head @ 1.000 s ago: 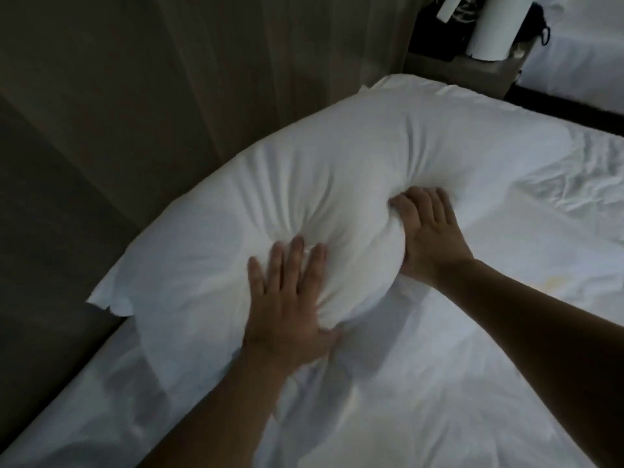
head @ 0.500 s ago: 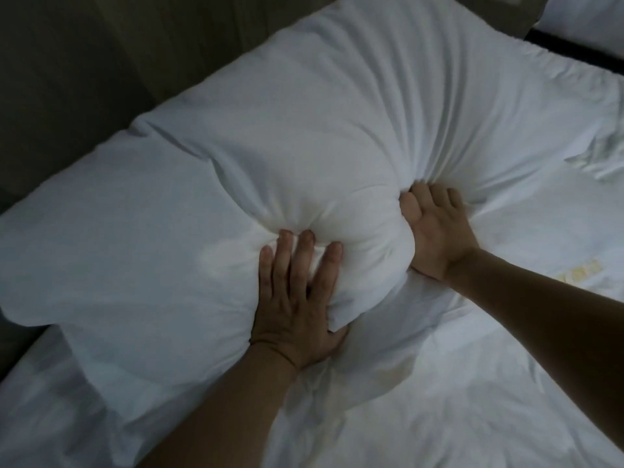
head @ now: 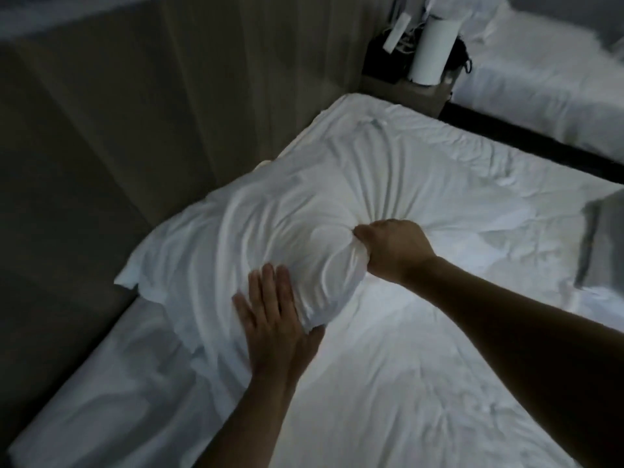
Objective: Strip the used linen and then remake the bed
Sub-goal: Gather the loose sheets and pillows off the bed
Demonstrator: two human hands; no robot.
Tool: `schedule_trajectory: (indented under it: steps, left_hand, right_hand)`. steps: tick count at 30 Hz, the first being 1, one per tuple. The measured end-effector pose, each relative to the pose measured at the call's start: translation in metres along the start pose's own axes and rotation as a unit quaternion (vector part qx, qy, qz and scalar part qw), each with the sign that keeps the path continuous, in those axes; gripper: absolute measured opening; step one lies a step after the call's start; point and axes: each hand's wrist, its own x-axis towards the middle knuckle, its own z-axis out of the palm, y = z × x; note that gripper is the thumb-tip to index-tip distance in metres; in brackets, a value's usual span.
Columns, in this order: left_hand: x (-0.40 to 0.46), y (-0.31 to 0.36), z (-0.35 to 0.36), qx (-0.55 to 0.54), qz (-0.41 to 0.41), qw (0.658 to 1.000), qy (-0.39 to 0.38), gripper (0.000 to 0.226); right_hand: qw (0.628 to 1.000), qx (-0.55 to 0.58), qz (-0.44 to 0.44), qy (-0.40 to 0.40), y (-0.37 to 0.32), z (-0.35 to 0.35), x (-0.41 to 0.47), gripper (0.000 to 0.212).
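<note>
A white pillow [head: 256, 238] in a wrinkled case lies at the head of the bed, along the wall side. My right hand [head: 393, 248] grips a bunched fold of the pillow's near edge, fingers curled into the cloth. My left hand [head: 273, 319] lies flat with straight fingers against the pillow's lower bulge, thumb tucked under it. The white sheet [head: 422, 383] covers the mattress beneath and is creased.
A padded headboard and wood wall panel [head: 152, 106] run along the left. A nightstand [head: 401, 91] with a white cylinder [head: 434, 52] and cables stands at the bed's far corner. A second white bed [head: 547, 82] lies beyond. Grey fabric [head: 604, 244] sits at the right edge.
My right hand has gone from pressing into the pillow to gripping a bunch of its cloth. The pillow now lies lower and flatter on the bed. My view pulled back.
</note>
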Motion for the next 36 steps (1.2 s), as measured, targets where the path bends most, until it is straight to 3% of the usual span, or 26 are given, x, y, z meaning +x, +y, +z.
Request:
schedule_trajectory:
  steps: [4, 8, 13, 22, 28, 36]
  left_hand:
    - [-0.06, 0.002, -0.086, -0.06, -0.02, 0.998, 0.005, 0.109]
    - [-0.135, 0.033, -0.155, -0.101, 0.066, 0.992, -0.024, 0.086]
    - [-0.233, 0.125, -0.2, -0.096, 0.197, 0.975, -0.023, 0.048]
    - [-0.373, 0.32, -0.218, -0.128, 0.219, 0.946, -0.203, 0.028]
    - [-0.39, 0.434, -0.203, -0.173, 0.253, 0.934, -0.184, 0.029]
    - [-0.441, 0.639, -0.211, -0.144, 0.333, 0.929, -0.072, 0.042]
  right_hand:
    - [1.0, 0.027, -0.013, -0.006, -0.042, -0.082, -0.084, 0.03]
    - [0.995, 0.065, 0.056, -0.05, -0.049, -0.134, -0.206, 0.03]
    - [0.976, 0.103, 0.167, -0.095, -0.018, -0.174, -0.383, 0.017]
    - [0.94, 0.119, 0.26, -0.184, 0.084, -0.219, -0.628, 0.022]
    - [0.949, 0.077, 0.28, -0.125, 0.167, -0.242, -0.711, 0.024]
    - [0.956, 0.02, 0.293, -0.026, 0.323, -0.286, -0.85, 0.029]
